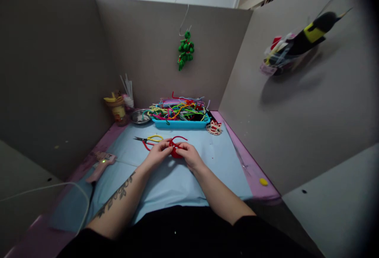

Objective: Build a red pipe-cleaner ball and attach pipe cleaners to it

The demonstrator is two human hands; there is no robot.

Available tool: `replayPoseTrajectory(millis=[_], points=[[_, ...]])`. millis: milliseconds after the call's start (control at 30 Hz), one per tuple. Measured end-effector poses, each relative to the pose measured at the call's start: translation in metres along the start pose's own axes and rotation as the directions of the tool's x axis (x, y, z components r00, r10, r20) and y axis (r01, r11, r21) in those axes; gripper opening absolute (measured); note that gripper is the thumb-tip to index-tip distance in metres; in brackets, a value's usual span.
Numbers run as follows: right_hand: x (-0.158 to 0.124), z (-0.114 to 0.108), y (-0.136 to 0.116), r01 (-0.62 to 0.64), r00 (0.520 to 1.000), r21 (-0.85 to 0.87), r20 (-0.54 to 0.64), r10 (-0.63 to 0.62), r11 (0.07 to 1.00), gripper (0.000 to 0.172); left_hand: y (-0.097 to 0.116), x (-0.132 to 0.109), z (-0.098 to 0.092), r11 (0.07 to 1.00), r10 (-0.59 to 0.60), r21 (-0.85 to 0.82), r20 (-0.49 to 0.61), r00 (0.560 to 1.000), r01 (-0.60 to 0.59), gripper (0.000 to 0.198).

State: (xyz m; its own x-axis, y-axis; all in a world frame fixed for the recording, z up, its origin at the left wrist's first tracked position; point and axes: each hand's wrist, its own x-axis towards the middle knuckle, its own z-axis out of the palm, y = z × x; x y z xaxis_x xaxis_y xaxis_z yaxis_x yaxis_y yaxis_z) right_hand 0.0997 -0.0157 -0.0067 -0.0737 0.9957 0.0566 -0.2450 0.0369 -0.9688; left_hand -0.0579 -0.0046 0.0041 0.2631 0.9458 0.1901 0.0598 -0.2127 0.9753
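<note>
While our left hand [162, 150] and right hand [187, 152] pinch the red piece [176, 154] from either side, neither nearer, it sits between them, its loose strand [180, 137] arcing rightward on the far side.

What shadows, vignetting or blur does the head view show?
Head view: soft shadow on the grey right partition beneath the black-and-yellow hanging object; head view: dark vignetting, right edge; head view: small red curved-strand piece between bare left hand and bare right hand, too soft for fine detail.
</note>
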Motion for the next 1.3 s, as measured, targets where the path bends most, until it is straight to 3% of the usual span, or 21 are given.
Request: replayPoseTrajectory(millis=[300,467,667,800,867,967,1100,1300], points=[[0.000,0.003,0.000,0.040,0.999,-0.062,0.022,-0.038,0.997,0.017,-0.005,0.001,0.001,0.999,0.003,-0.042,-0.011,1.000,-0.003,0.018],[0.005,-0.001,0.009,0.060,0.997,-0.102,-0.042,-0.064,0.993,0.017,-0.006,0.001,0.002,1.000,0.004,0.011,-0.029,1.000,-0.004,0.015],[0.004,-0.003,0.008,0.096,0.995,-0.081,-0.017,-0.097,0.992,0.018,-0.002,-0.003,0.007,0.967,-0.113,-0.239,-0.114,0.987,0.084,0.037],[0.000,0.000,0.006,0.073,0.997,-0.024,-0.009,-0.074,0.997,0.032,-0.002,-0.004,0.007,0.968,-0.086,-0.246,-0.138,0.987,0.050,0.038],[-0.001,0.000,0.005,0.056,0.998,-0.023,-0.011,-0.056,0.998,0.035,-0.002,-0.003,0.006,0.984,-0.044,-0.178,-0.147,0.988,0.017,0.033],[-0.001,0.000,0.004,0.120,0.991,-0.119,-0.050,-0.127,0.986,0.021,0.000,-0.004,0.005,0.994,0.090,0.076,-0.161,0.983,-0.078,0.019],[0.001,-0.003,0.003,0.166,0.978,-0.210,-0.088,-0.188,0.963,0.014,0.000,-0.007,0.006,0.892,0.273,0.413,-0.166,0.948,-0.185,0.015],[0.000,-0.003,0.003,0.162,0.976,-0.194,-0.110,-0.186,0.968,0.014,-0.005,-0.010,0.007,0.788,0.392,0.547,-0.091,0.915,-0.283,0.018]])
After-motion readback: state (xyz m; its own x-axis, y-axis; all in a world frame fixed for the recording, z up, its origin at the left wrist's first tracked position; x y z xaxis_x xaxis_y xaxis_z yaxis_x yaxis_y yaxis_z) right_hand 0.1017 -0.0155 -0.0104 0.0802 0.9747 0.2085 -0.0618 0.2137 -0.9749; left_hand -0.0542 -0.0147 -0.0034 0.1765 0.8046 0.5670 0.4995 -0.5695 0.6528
